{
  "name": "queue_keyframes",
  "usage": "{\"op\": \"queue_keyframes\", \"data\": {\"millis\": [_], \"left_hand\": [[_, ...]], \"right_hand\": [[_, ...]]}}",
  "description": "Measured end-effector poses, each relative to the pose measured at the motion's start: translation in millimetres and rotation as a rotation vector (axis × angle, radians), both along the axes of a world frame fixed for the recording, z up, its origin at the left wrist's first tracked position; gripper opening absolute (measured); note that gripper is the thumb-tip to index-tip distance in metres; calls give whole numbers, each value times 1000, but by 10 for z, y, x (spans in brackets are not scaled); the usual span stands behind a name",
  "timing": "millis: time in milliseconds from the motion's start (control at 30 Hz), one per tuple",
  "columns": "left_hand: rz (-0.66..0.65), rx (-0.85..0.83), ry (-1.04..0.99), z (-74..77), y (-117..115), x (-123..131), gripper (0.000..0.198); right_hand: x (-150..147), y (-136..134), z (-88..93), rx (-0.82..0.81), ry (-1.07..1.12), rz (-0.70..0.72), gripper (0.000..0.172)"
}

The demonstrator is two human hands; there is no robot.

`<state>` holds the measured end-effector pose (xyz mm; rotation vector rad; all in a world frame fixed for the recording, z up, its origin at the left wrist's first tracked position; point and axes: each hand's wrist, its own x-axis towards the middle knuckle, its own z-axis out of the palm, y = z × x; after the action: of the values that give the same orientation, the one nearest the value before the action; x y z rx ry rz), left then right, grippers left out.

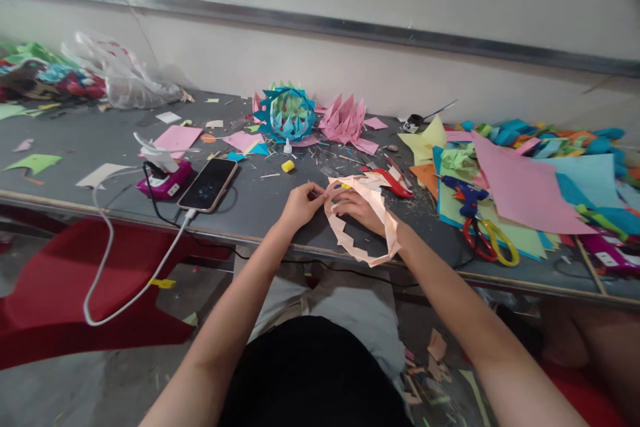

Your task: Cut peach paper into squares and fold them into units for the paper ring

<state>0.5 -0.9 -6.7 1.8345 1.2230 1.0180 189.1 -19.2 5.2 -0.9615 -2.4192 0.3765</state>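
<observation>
A ring of folded peach paper (388, 221) with a zigzag edge stands tilted over the front of the desk. My left hand (303, 205) pinches the ring's left side between thumb and fingers. My right hand (361, 208) reaches through the ring, its fingers bent against the paper near the same spot; part of that hand is hidden behind the strip. Just beyond the ring lie more peach paper pieces and a red-handled tool (398, 184). A small yellow cap (288, 165) rests on the desk to the left of them.
A phone (209, 184) on a white cable and a purple power strip (165, 180) are at the left. Blue and pink folded-paper pieces (343, 121) stand at the back. On the right are a glue gun (465, 195), scissors (493, 240) and coloured sheets (533, 187).
</observation>
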Motion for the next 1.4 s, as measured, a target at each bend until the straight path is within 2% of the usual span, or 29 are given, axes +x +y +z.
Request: {"op": "queue_keyframes", "data": {"millis": [233,567,800,1133,1400], "left_hand": [[6,5,-3,10,0,1,14],[7,13,-7,-25,23,5,15],[3,15,-6,-6,12,-3,18],[-6,20,-3,-12,23,1,17],[-6,25,-6,-21,36,4,15]], "right_hand": [[-26,-20,71,21,-24,-18,19],[49,-2,-152,147,-93,27,26],[46,3,-196,206,-104,3,26],[24,-31,-245,184,-74,-48,28],[-31,-56,-211,142,-21,-98,24]]}}
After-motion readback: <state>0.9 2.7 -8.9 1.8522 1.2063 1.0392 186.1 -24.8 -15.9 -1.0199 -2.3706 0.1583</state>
